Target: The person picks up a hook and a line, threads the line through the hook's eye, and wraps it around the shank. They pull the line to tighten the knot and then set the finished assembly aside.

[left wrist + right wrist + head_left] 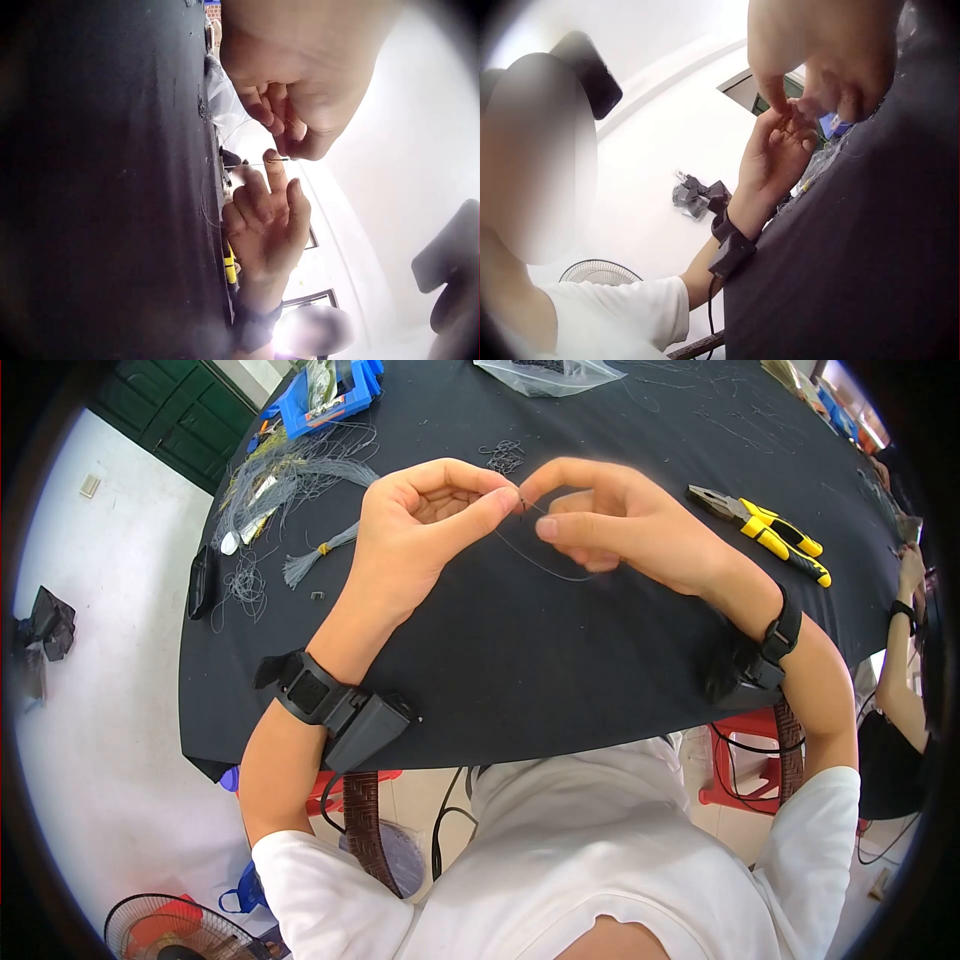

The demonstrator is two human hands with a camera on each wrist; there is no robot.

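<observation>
In the head view my left hand [430, 525] is raised over the black table, thumb and index finger pinching a small, dark, thin piece. The left wrist view shows this dark piece [277, 159] poking out from the fingertips. A thin grey line [540, 567] hangs from there in a loose curve towards my right hand [635, 525]. My right hand faces the left, its index fingertip right at the pinch and its thumb apart from it, the other fingers loosely bent. In the right wrist view, the left hand [776, 161] appears beyond the right hand [832, 60].
Yellow-and-black pliers [770, 535] lie at the right. Tangled grey line [290, 475], a tied bundle [320, 555] and a blue tray [330, 400] are at the left. A small dark tangle [503, 456] and a plastic bag [545, 375] lie behind my hands. Another person's arm [905, 610] is at far right.
</observation>
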